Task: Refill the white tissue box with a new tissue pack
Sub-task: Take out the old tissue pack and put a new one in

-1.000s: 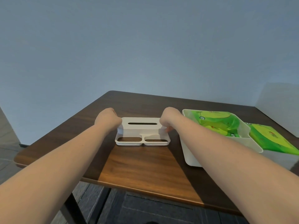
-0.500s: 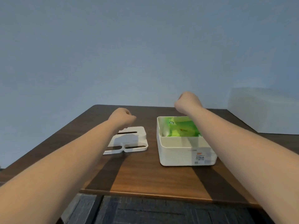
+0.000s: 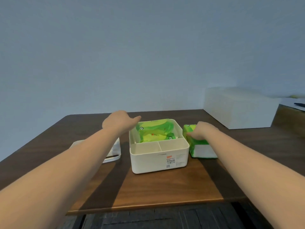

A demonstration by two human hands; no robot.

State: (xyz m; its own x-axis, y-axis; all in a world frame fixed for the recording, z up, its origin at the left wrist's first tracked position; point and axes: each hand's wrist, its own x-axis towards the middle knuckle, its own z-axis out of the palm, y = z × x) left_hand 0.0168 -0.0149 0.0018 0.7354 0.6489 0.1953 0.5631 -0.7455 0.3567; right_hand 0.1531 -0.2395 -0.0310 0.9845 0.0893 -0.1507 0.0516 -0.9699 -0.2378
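The white tissue box (image 3: 158,161) stands open in the middle of the brown table (image 3: 148,192). A green tissue pack (image 3: 155,132) lies in its rear compartment; two small front compartments hold nothing. My left hand (image 3: 118,121) hovers over the box's rear left corner, fingers apart, holding nothing. A second green tissue pack (image 3: 200,149) lies on the table right of the box. My right hand (image 3: 202,130) rests on its far end with fingers curled around it. The white box lid (image 3: 113,152) lies left of the box, mostly hidden by my left forearm.
A large white block (image 3: 237,108) stands at the table's back right corner. A second surface with a dark object (image 3: 299,104) sits at the far right. The table's front edge runs just below the box, with dark floor beneath.
My left hand left the lid and moved right to the box's rear corner, opening its fingers. My right hand came down from above the box onto the pack beside it.
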